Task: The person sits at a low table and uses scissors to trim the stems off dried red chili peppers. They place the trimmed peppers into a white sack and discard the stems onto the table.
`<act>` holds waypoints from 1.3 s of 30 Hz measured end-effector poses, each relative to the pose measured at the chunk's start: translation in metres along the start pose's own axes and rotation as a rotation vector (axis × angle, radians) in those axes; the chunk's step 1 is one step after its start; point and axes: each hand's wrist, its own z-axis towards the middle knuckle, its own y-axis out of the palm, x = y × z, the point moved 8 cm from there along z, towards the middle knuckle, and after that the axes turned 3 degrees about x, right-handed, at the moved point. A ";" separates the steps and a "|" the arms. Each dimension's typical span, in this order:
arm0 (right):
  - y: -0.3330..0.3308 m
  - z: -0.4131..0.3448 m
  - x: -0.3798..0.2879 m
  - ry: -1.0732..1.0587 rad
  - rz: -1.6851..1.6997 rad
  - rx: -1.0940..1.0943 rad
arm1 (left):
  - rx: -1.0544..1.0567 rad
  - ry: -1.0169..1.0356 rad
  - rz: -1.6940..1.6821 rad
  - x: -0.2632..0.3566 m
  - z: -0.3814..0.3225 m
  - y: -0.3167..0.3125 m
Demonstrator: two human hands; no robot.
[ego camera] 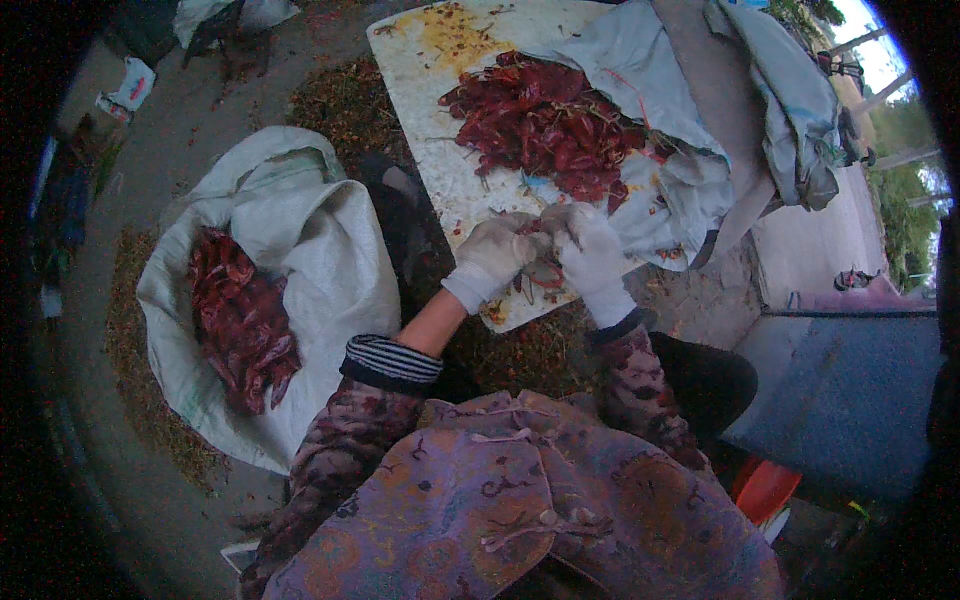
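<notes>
Both hands wear whitish work gloves and meet just above the near edge of a white board (pixel 420 97). My left hand (pixel 499 251) has its fingers curled on a dried red chili pepper (pixel 531 226), partly hidden by the gloves. My right hand (pixel 587 244) is closed against the same spot, its fingertips at the pepper. Below the fingers, more reddish pods and thin stems (pixel 546 279) show on the board. Farther out lies a heap of dried red chili peppers (pixel 544 124), spilling from the mouth of a white woven sack (pixel 637 60).
To the left stands an open white woven sack (pixel 341 247) with dried chili peppers (pixel 244 322) inside. Stem debris (pixel 341 101) covers the ground around the board. At right are another draped sack (pixel 795 105), a blue-grey panel (pixel 840 390) and a red object (pixel 766 491).
</notes>
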 end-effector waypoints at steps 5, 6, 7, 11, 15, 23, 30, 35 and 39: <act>-0.007 -0.006 -0.001 0.105 0.162 0.079 | -0.165 0.175 0.165 0.020 0.001 0.000; 0.001 -0.010 0.018 0.354 0.510 0.093 | -0.186 0.185 0.141 0.021 0.002 0.002; 0.013 -0.017 0.033 0.591 0.872 0.145 | -0.177 0.238 -0.049 0.028 0.000 -0.001; 0.033 -0.040 0.072 1.176 1.323 0.222 | -0.307 0.099 -0.592 0.036 -0.009 0.006; 0.004 -0.027 0.058 0.544 1.043 -0.500 | -0.248 -0.033 -0.747 0.037 -0.008 -0.006; 0.042 -0.047 0.056 0.240 -0.443 -0.563 | 0.068 0.039 -0.616 0.008 0.004 -0.024; 0.076 -0.051 0.037 0.166 -0.536 -0.549 | 0.148 -0.004 0.077 -0.019 0.013 -0.032; 0.053 -0.048 0.049 0.240 -0.381 -0.475 | 0.125 -0.116 -0.531 -0.044 0.012 -0.020; 0.023 -0.040 0.043 0.370 -0.140 -0.416 | 0.190 -0.041 -0.674 -0.047 0.015 -0.017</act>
